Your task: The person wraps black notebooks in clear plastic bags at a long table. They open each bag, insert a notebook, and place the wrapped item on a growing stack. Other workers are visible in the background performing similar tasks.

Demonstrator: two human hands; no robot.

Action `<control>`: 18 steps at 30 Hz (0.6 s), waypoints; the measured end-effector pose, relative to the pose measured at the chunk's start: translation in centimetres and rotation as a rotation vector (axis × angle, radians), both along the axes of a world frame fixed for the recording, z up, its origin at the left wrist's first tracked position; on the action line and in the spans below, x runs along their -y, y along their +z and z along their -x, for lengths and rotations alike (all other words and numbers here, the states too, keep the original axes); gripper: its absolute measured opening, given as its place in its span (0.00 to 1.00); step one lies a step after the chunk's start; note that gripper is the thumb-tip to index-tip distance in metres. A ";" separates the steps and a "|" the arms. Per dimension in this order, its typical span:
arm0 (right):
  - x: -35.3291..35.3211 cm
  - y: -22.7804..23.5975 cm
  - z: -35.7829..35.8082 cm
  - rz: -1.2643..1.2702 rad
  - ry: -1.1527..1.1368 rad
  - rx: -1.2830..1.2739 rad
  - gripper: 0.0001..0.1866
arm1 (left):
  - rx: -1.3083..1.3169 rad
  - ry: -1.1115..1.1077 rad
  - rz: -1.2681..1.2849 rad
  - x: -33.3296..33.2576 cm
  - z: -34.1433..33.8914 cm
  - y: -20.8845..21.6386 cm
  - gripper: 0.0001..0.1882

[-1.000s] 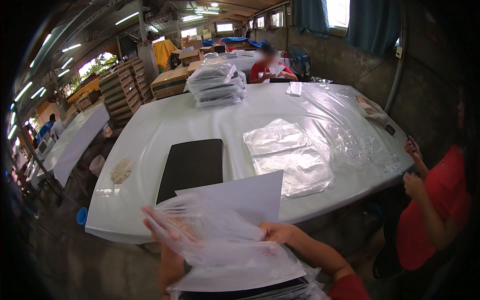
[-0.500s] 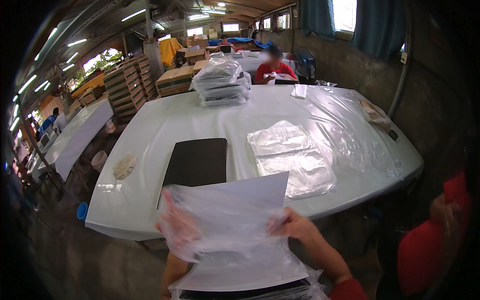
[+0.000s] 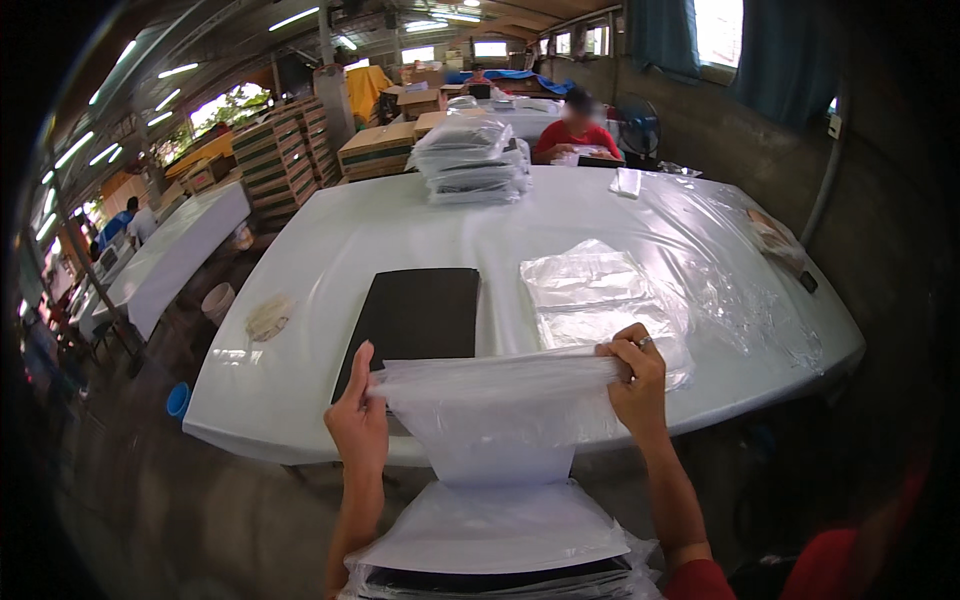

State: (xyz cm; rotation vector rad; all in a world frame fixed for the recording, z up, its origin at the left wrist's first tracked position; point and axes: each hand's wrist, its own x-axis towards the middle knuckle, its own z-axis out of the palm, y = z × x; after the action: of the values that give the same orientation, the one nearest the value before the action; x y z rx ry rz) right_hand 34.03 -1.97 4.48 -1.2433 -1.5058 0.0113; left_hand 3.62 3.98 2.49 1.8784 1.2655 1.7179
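**Kid:** What is near you, low down?

**Helper:** A stack of bagged dark flat things (image 3: 500, 560) sits right by the person, with shiny plastic over it.

**Kid:** What do the hands hold?

**Helper:** The left hand (image 3: 358, 425) pinches the left top corner of a clear plastic bag (image 3: 500, 410). The right hand (image 3: 632, 380) pinches the right top corner. Both grips are closed tight on the bag. It hangs between them, just in front of the near edge of the white table (image 3: 300, 300). A white sheet (image 3: 505, 462) shows at the bottom of it.

**Kid:** How do you hold it well?

**Helper:** I think you keep both corners level and pull them apart a little, so the top stays flat and the sheet does not slip sideways. Thin plastic can crumple, so go gently.

**Kid:** What is on the table?

**Helper:** A black flat board (image 3: 415, 315) lies just past the left hand. A pile of empty clear bags (image 3: 595, 295) lies just past the right hand. Far back sits a tall heap of packed bags (image 3: 470, 160). Past that, a person in a red shirt (image 3: 575, 135) sits at another table.
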 end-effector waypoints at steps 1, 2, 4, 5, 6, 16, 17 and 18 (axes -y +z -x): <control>0.3 0.2 -0.1 0.077 0.029 -0.041 0.16 | 0.003 -0.032 0.031 -0.6 0.4 0.3 0.27; 0.6 0.6 -0.3 0.151 0.057 -0.082 0.15 | 0.006 -0.065 0.059 -1.1 0.9 0.8 0.26; 1.6 1.8 -1.4 0.406 0.251 -0.301 0.05 | 0.212 -0.353 0.401 -1.6 1.1 3.2 0.24; 1.4 2.0 -2.0 0.535 0.385 -0.434 0.03 | 0.318 -0.479 0.571 -1.5 1.7 3.9 0.23; 1.3 2.2 -2.1 0.664 0.516 -0.566 0.02 | 0.340 -0.570 0.656 -1.9 2.6 3.5 0.22; 0.2 -10.8 -4.0 0.913 0.581 -0.989 0.14 | 0.637 -0.643 0.751 -1.7 3.9 -9.3 0.23; 0.2 -11.0 -3.3 0.965 0.560 -1.242 0.15 | 0.689 -0.665 0.706 -2.0 5.4 -13.7 0.23; 0.5 -11.8 -3.6 0.982 0.509 -1.269 0.14 | 0.740 -0.705 0.672 -1.9 5.9 -16.6 0.23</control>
State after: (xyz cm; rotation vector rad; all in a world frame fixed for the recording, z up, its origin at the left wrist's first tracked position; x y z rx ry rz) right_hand 37.62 -2.45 -7.30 -1.0833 -0.5501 1.7008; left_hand -2.30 5.87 -14.08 0.9570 0.6310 1.1859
